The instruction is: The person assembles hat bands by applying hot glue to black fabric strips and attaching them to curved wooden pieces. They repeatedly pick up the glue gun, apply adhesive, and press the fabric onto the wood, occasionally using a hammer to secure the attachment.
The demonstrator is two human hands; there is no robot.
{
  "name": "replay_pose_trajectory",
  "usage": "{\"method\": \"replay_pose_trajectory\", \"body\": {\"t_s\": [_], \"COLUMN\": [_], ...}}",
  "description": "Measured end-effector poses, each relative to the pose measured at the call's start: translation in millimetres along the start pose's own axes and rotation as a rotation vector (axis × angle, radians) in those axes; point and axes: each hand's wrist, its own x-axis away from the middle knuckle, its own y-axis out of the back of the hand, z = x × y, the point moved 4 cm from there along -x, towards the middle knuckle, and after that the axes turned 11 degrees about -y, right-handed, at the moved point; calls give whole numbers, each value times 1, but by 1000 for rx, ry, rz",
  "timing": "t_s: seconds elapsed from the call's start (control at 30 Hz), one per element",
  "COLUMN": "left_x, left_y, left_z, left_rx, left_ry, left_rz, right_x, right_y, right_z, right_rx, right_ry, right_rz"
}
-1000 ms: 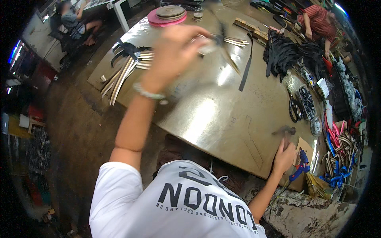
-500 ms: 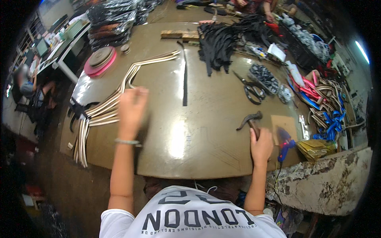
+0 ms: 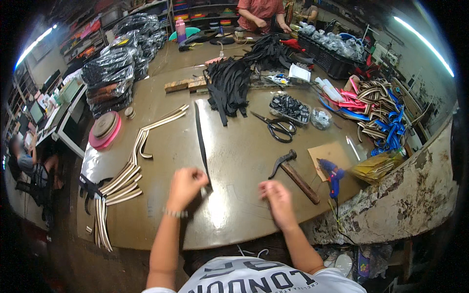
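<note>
My left hand (image 3: pixel 185 189) is over the middle of the table, its fingers curled together close to the lower end of a narrow black strap (image 3: pixel 201 139). Whatever lies in those fingers is too small and hidden to name. My right hand (image 3: pixel 279 202) is off the hammer (image 3: pixel 300 182), just left of its handle, blurred, with its fingers loosely bent and nothing visible in them. The hammer rests on the table, its curved metal head toward the far side. A bundle of cream-and-brown striped straps (image 3: pixel 122 188) lies on the left.
Scissors (image 3: pixel 276 128) and a tray of small dark parts (image 3: pixel 289 108) lie beyond the hammer. A blue glue gun (image 3: pixel 333 180) stands on the right. Black straps (image 3: pixel 227 85) are heaped farther back, near wooden blocks (image 3: pixel 178 85). A person in red (image 3: pixel 259 14) works across the table.
My right hand has let go of the hammer, which now lies on the table, and moved left. My left hand has come from the striped straps toward the middle. The view has tipped up.
</note>
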Motion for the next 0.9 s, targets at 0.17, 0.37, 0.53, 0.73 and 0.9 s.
{"method": "replay_pose_trajectory", "body": {"t_s": [0.17,0.37,0.53,0.73,0.9], "left_x": [94,121,114,129,138], "left_y": [-19,-29,-28,-22,-32], "left_z": [-28,-25,-32,-39,-41], "left_rx": [609,529,499,104,-197], "left_ry": [184,239,43,-83,-189], "left_rz": [-82,14,12,-9,-170], "right_x": [17,14,-1,-124,-220], "right_y": [-92,-90,-75,-66,-98], "right_z": [-22,-31,-21,37,34], "right_rx": [-698,-329,-38,126,529], "right_ry": [-576,-558,-548,-351,282], "right_rz": [776,720,665,747,439]}}
